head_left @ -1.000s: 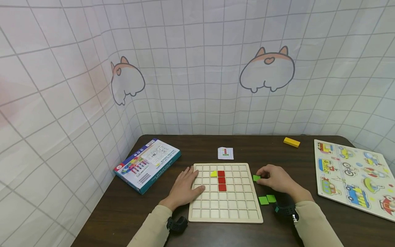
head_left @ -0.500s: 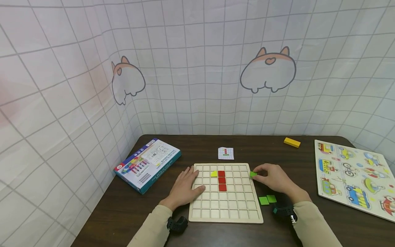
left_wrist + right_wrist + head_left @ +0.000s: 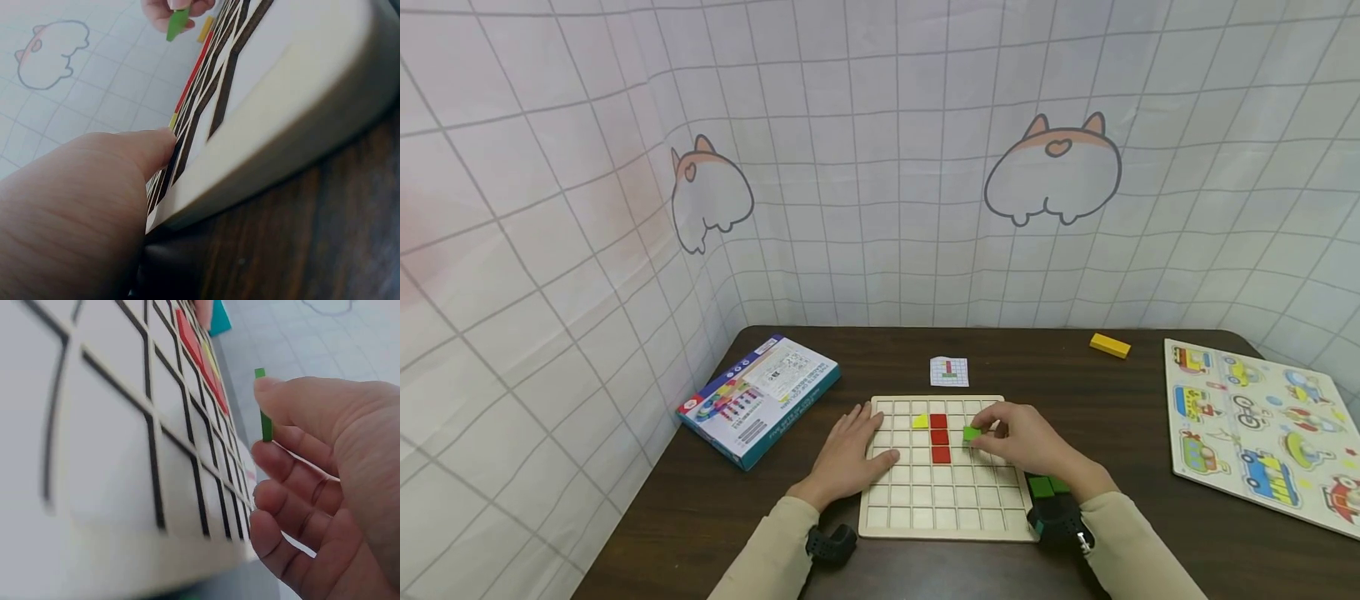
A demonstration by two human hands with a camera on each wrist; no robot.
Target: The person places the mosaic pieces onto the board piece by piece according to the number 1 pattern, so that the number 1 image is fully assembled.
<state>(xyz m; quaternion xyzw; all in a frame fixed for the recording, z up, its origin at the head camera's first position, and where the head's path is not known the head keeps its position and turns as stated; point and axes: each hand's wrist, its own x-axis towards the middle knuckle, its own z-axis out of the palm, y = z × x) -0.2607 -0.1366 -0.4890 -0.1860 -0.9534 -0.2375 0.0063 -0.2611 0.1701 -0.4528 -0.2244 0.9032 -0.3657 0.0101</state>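
A pale wooden grid board (image 3: 955, 500) lies on the dark table. Three red tiles (image 3: 939, 437) form a column in its upper middle, and a yellow tile (image 3: 920, 422) sits left of the top one. My left hand (image 3: 847, 454) rests spread on the board's left edge, thumb on the grid. Over the board, right of the red column, my right hand (image 3: 1018, 433) pinches a green tile (image 3: 267, 419) between thumb and fingers. The right wrist view shows that tile on edge, held above the grid. Two more green tiles (image 3: 1042, 487) lie by the board's right edge, partly hidden by the right wrist.
A small card with a printed grid pattern (image 3: 949, 372) lies beyond the board. To the left is a flat box (image 3: 767, 400). A yellow block (image 3: 1109, 346) lies at the back right, and a picture puzzle board (image 3: 1262, 425) lies at the right. Gridded cloth hangs behind the table.
My right hand has carried the green tile leftward from beside the board to over the grid, near the red column. My left hand has stayed in place.
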